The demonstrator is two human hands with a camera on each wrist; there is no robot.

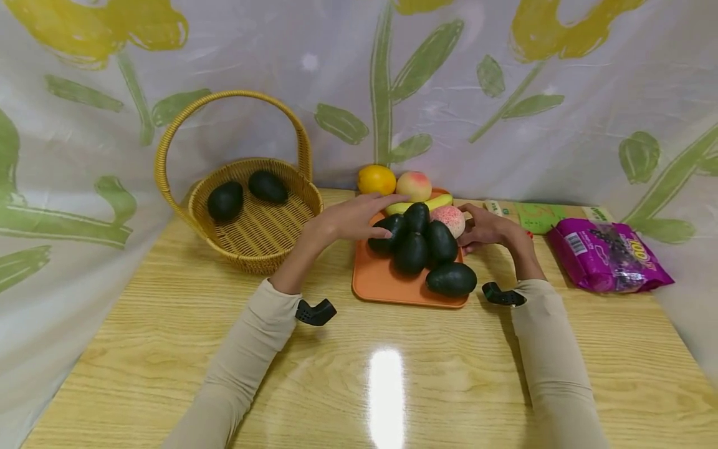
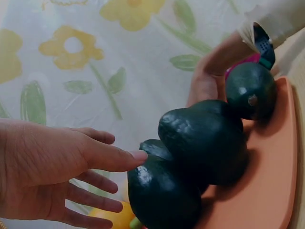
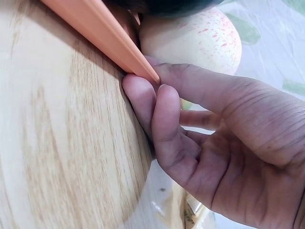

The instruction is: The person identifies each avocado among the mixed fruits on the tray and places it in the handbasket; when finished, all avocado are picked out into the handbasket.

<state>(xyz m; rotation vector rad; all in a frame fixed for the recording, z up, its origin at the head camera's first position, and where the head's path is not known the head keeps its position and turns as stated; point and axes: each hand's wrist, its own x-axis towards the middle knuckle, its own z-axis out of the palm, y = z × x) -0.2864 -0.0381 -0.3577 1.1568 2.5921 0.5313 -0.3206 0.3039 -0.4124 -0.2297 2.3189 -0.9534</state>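
An orange tray (image 1: 371, 284) bears several dark green avocados (image 1: 411, 252), a yellow banana (image 1: 440, 201) and a pink-speckled peach (image 1: 449, 219). My right hand (image 1: 487, 226) grips the tray's right side; in the right wrist view, thumb and fingers pinch its rim (image 3: 112, 43). At the left side my left hand (image 1: 354, 218) reaches over the tray with fingers extended. In the left wrist view its thumb tip overlaps the nearest avocado (image 2: 162, 195), and the other fingers are spread and loose.
To the left stands a wicker basket (image 1: 255, 254) with a tall handle and two avocados inside. An orange-yellow fruit (image 1: 376, 180) and another peach (image 1: 414, 185) sit at the tray's back. On the right lie a purple snack bag (image 1: 608, 255) and a green-and-tan package (image 1: 541, 216).
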